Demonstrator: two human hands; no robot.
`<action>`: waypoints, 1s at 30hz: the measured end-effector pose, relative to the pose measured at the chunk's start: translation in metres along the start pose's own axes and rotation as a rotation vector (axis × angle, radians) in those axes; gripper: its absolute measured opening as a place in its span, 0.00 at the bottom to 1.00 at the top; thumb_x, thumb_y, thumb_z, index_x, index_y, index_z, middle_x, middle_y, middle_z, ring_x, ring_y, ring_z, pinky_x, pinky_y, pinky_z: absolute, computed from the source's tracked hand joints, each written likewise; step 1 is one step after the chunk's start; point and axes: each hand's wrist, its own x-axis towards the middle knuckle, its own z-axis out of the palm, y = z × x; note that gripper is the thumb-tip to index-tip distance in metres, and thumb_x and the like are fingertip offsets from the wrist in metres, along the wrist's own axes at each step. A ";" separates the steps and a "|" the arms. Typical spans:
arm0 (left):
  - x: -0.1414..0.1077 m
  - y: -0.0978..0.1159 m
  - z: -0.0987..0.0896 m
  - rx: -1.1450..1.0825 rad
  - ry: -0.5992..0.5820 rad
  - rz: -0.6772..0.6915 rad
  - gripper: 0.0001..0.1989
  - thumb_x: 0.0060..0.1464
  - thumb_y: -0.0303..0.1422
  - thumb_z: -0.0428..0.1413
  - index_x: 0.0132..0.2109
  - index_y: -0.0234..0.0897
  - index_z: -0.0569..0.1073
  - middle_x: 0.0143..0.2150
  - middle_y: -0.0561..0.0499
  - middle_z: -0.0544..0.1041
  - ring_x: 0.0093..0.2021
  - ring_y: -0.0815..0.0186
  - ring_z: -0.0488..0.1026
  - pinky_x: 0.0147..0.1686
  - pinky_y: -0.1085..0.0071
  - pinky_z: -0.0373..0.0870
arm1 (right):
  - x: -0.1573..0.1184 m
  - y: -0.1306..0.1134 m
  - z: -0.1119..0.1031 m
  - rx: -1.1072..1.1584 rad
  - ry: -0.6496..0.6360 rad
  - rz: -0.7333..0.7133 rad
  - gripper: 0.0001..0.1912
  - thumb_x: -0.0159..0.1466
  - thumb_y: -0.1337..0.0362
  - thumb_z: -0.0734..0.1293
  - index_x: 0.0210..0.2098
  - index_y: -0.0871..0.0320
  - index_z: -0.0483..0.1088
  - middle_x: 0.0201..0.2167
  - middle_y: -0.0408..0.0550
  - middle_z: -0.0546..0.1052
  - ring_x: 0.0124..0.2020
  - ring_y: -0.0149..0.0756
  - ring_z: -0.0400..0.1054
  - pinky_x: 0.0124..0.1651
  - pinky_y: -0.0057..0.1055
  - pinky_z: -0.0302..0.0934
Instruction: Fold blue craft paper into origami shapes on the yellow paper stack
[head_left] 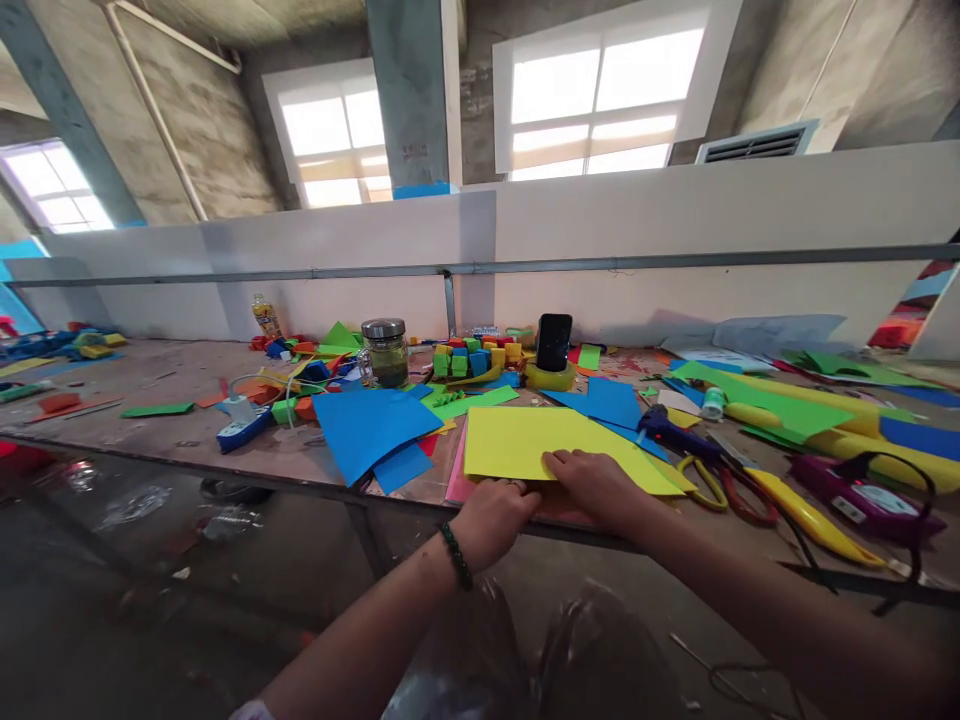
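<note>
A yellow foam-like sheet (pixel 559 437) lies at the table's front edge, its near edge a little raised. My left hand (pixel 496 515), a dark beaded bracelet at its wrist, is closed at that near edge with its fingertips partly hidden. Beside it, my right hand (pixel 592 485) grips the same edge, fingers bent over the top and thumb out of sight. Under the yellow sheet's left side a strip of pink sheet (pixel 456 475) shows. Blue sheets (pixel 371 425) lie just left of it, and scissors with yellow handles (pixel 703 485) are close on the right.
Behind the sheet stand a lidded glass mug (pixel 385 355), colourful foam blocks (pixel 472 360) and an upright phone (pixel 553 342). To the right are a dark blue glue gun (pixel 679 432), red-handled pliers (pixel 750 495) and a purple device (pixel 862 497) with cables. A power strip (pixel 244 428) sits left.
</note>
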 end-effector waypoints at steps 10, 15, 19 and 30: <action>-0.064 -0.014 0.011 -0.080 0.628 0.095 0.15 0.58 0.32 0.50 0.49 0.41 0.76 0.46 0.44 0.80 0.51 0.59 0.75 0.53 0.58 0.70 | -0.015 -0.033 -0.011 0.073 0.021 -0.006 0.22 0.65 0.48 0.61 0.51 0.53 0.73 0.45 0.58 0.79 0.44 0.55 0.73 0.40 0.47 0.69; -0.065 -0.026 -0.001 -0.109 0.703 -0.369 0.21 0.65 0.38 0.43 0.59 0.41 0.70 0.62 0.43 0.69 0.65 0.55 0.61 0.63 0.51 0.58 | -0.030 -0.011 -0.021 0.242 0.188 -0.081 0.33 0.66 0.43 0.57 0.63 0.53 0.63 0.65 0.55 0.64 0.63 0.52 0.59 0.62 0.50 0.57; -0.050 -0.030 0.007 -0.054 0.282 -0.374 0.28 0.65 0.47 0.43 0.68 0.45 0.57 0.70 0.42 0.56 0.71 0.48 0.48 0.64 0.42 0.49 | -0.034 -0.003 0.010 0.298 0.039 -0.021 0.33 0.67 0.45 0.56 0.66 0.56 0.59 0.67 0.57 0.59 0.67 0.51 0.54 0.64 0.52 0.53; -0.046 -0.028 0.028 -0.040 0.143 -0.309 0.31 0.63 0.53 0.42 0.67 0.45 0.59 0.69 0.43 0.59 0.69 0.48 0.53 0.62 0.48 0.56 | -0.002 0.079 -0.007 -0.035 0.060 0.386 0.26 0.66 0.54 0.61 0.59 0.62 0.65 0.58 0.59 0.71 0.60 0.51 0.61 0.60 0.43 0.56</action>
